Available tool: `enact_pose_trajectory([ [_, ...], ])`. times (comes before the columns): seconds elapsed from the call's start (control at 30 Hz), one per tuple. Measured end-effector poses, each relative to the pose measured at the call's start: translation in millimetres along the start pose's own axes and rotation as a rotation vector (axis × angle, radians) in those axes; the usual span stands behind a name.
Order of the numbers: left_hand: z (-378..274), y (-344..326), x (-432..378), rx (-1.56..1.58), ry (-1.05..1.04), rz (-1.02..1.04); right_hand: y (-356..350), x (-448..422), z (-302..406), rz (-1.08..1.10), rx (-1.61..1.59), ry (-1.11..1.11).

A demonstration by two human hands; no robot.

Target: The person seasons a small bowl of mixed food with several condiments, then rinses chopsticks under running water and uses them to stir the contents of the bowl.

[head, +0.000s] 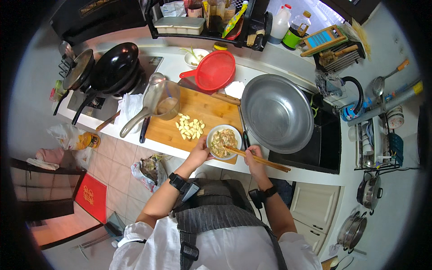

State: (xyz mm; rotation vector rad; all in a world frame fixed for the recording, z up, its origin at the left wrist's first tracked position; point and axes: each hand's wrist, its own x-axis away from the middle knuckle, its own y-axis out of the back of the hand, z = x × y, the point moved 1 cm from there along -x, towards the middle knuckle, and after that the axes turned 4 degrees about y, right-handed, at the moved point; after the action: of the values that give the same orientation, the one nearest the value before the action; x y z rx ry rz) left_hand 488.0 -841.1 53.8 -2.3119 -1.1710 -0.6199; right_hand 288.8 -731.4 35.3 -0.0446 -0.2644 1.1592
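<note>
My left hand (199, 153) grips the left rim of a small white bowl (211, 130) at the front right of a bamboo cutting board (162, 130). A chopped, mixed food (224, 138) lies in the bowl. My right hand (255, 161) holds a pair of wooden chopsticks (270, 163), their tips in the food. Peeled garlic cloves (190, 126) lie in a pile on the board, left of the bowl. A clear plastic measuring jug (168, 101) stands at the board's left, beside a metal ladle (135, 122).
A large metal basin (276, 113) sits at the right, partly over the black sink (324, 145). Behind the board are a red colander (216, 72) and a white bowl (190, 57). A black wok (116, 69) stands on the stove at the left. A wooden-handled knife (226, 98) lies across the board's back edge.
</note>
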Motion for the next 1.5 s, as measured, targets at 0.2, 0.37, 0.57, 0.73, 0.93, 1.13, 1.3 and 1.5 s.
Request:
enact_pose_trajectory([
  [0.2, 1, 1, 2, 0.002, -0.057, -0.010, 1, 5, -9, 0.027, -0.161, 0.072],
  [0.37, 5, 8, 8, -0.095, 0.008, -0.057, 6, 9, -2, 0.122, -0.367, 0.025],
  [0.57, 13, 11, 21, -0.078, -0.007, -0.100, -1, 22, 59, 0.231, 0.337, 0.407],
  [0.73, 8, 6, 29, -0.110, -0.066, -0.163, -2, 36, 111, 0.397, 0.719, 0.788],
  [0.93, -16, -23, 59, 0.040, 0.278, 0.357, -9, 41, 100, 0.410, 0.788, 1.020],
  [1.13, -25, -67, 58, 0.238, 0.119, 0.290, -18, 45, 61, 0.477, 0.630, 0.834],
  [1.3, -28, -49, 49, 0.160, 0.089, 0.129, -3, 50, 58, 0.397, 0.767, 0.792],
  [1.5, -54, -8, 48, -0.299, -0.027, 0.091, 7, 47, 72, 0.553, 1.049, 1.029],
])
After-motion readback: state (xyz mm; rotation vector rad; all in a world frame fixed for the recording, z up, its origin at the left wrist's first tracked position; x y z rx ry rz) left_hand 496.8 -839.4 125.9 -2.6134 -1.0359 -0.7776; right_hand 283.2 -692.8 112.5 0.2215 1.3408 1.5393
